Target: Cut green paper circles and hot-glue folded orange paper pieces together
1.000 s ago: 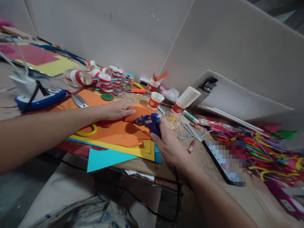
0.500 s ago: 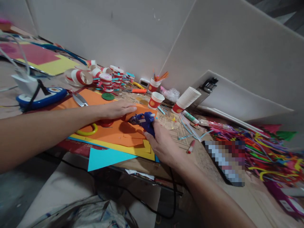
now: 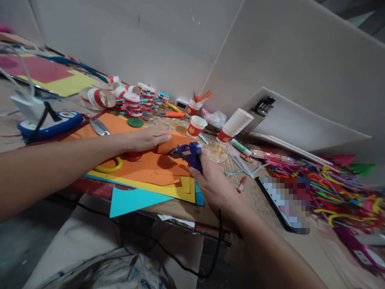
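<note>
My right hand (image 3: 210, 176) is wrapped round a blue hot glue gun (image 3: 191, 153), its nozzle pointing left and its cable hanging below the table edge. My left hand (image 3: 150, 138) is closed on a piece of orange paper (image 3: 179, 138), with the fingertips partly hidden behind it. The nozzle is at this piece's near side; whether it touches cannot be made out. Beneath lie orange sheets (image 3: 147, 170) over a yellow sheet (image 3: 188, 188) and blue paper. Scissors with yellow handles (image 3: 110, 165) lie under my left forearm, partly covered.
A paper cup (image 3: 197, 126) and a stack of cups (image 3: 236, 126) stand behind. Striped cup crafts (image 3: 132, 103) crowd the back left, near a blue power strip (image 3: 51, 124). At right are a phone (image 3: 282, 204) and colourful pipe cleaners (image 3: 333, 192). A turquoise triangle (image 3: 136, 200) overhangs the front edge.
My right hand has moved the glue gun slightly to the right along the orange piece. My left hand stays almost in place.
</note>
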{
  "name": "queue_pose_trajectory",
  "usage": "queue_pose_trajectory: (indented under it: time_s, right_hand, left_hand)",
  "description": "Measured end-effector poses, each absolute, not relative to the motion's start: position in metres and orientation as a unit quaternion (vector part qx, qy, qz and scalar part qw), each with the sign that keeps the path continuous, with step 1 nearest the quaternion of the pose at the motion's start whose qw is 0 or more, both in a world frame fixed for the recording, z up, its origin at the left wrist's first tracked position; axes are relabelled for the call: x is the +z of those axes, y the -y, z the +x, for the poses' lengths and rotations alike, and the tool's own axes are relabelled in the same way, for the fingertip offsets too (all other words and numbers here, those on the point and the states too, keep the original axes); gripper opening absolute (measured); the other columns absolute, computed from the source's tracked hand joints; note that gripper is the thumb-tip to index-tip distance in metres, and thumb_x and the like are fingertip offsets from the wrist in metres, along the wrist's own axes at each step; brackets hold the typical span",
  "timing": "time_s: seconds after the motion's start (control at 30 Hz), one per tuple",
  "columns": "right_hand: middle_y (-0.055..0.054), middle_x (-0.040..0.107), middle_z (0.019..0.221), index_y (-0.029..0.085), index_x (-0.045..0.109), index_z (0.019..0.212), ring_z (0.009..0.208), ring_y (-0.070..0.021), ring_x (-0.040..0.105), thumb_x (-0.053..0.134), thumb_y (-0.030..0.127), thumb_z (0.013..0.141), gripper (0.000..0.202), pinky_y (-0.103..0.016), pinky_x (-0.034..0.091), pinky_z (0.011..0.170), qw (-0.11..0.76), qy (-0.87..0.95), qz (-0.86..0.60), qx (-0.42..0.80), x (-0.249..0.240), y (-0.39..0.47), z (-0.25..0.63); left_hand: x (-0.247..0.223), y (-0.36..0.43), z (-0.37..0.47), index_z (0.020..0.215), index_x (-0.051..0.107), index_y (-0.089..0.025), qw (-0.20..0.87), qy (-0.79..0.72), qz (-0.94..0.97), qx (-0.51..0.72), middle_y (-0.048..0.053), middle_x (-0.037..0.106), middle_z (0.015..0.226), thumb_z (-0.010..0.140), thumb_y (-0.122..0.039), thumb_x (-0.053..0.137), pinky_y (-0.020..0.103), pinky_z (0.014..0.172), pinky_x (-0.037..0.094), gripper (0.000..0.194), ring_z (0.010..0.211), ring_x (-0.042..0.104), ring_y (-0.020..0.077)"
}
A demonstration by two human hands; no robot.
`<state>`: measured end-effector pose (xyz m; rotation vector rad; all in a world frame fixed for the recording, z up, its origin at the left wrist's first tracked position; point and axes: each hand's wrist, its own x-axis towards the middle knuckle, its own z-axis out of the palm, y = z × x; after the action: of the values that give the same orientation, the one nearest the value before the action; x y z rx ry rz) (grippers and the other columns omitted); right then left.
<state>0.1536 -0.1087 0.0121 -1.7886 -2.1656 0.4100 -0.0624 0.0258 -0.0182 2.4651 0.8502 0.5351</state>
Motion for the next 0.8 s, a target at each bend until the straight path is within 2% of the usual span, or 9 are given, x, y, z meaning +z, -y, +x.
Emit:
queue_pose_trajectory:
  time_s: [0.27,0.37,0.43,0.67,0.8]
  right_hand:
    - [-0.011,0.065,0.107,0.020,0.051,0.117,0.092,-0.0248,0.062,0.045,0.030,0.091,0.029,-0.036,0.048,0.078,0.166,0.745,-0.636,0.112,0.018,0.116,0.181]
    - [-0.010,0.065,0.103,0.019,0.051,0.111,0.089,-0.0242,0.061,0.045,0.030,0.091,0.024,-0.037,0.048,0.077,0.157,0.739,-0.648,0.103,0.019,0.115,0.188]
    - [-0.011,0.065,0.100,0.019,0.052,0.107,0.087,-0.0248,0.061,0.045,0.030,0.090,0.021,-0.038,0.047,0.077,0.144,0.727,-0.664,0.098,0.020,0.115,0.191]
    - [-0.014,0.064,0.108,0.019,0.055,0.110,0.098,-0.0316,0.059,0.049,0.034,0.088,0.027,-0.046,0.045,0.082,0.131,0.693,-0.706,0.071,0.020,0.118,0.199]
    - [-0.012,0.064,0.106,0.018,0.056,0.110,0.095,-0.0276,0.058,0.051,0.034,0.086,0.029,-0.043,0.046,0.080,0.163,0.692,-0.698,0.085,0.019,0.118,0.204]
  left_hand:
    - [-0.019,-0.025,-0.063,0.099,0.061,-0.017,0.228,-0.336,0.896,0.178,0.008,0.066,0.107,0.095,-0.047,0.028,0.033,0.094,0.041,0.046,0.096,0.057,0.0213]
    - [-0.017,-0.024,-0.063,0.100,0.060,-0.018,0.227,-0.345,0.895,0.169,0.008,0.065,0.110,0.095,-0.047,0.028,0.033,0.096,0.041,0.044,0.100,0.056,0.0217]
    - [-0.016,-0.024,-0.063,0.097,0.060,-0.019,0.226,-0.351,0.895,0.160,0.008,0.066,0.108,0.095,-0.047,0.027,0.032,0.093,0.042,0.043,0.098,0.057,0.0215]
    - [-0.013,-0.022,-0.061,0.086,0.057,-0.018,0.227,-0.338,0.897,0.175,0.006,0.064,0.089,0.095,-0.044,0.029,0.031,0.087,0.043,0.039,0.085,0.056,0.0197]
    - [-0.012,-0.021,-0.060,0.087,0.057,-0.017,0.223,-0.328,0.901,0.176,0.006,0.064,0.092,0.095,-0.042,0.030,0.031,0.089,0.042,0.038,0.088,0.056,0.0199]
